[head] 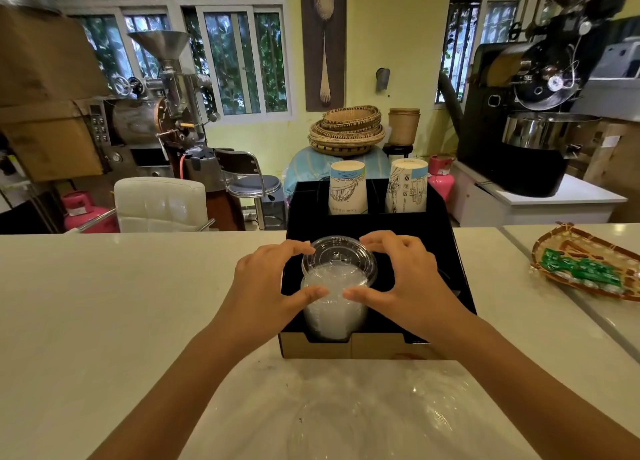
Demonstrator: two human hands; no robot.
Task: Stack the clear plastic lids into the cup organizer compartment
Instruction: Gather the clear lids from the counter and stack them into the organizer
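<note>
- A black cardboard cup organizer [446, 238] with a plain brown front wall stands on a pale stone counter [104, 304], its front edge facing the person.
- A tall stack of clear plastic lids [332, 304] sits in the front centre compartment of that organizer, rising above the black rim; the topmost lid [339, 255] lies slightly tilted and shifted toward the far side of the stack.
- The left hand [266, 286] curls around the left side of the stack, fingers [294, 248] bent over the top lid's rim and thumb pressed against the stack's near side (the grip is loose-looking, more cupping than clamping).
- The right hand [408, 279] mirrors it on the right side, fingers arched onto the far rim of the top lid and thumb touching the stack's front, its tip just beside the left thumb.
- Two white paper cup stacks with blue line drawings [348, 189] stand upside down in the two rear compartments.
- A crinkled clear plastic bag [363, 414] lies on the counter just in front of the organizer, between the forearms.
- A woven bamboo tray holding green packets [585, 265] rests on the neighbouring counter, well apart to the right.
</note>
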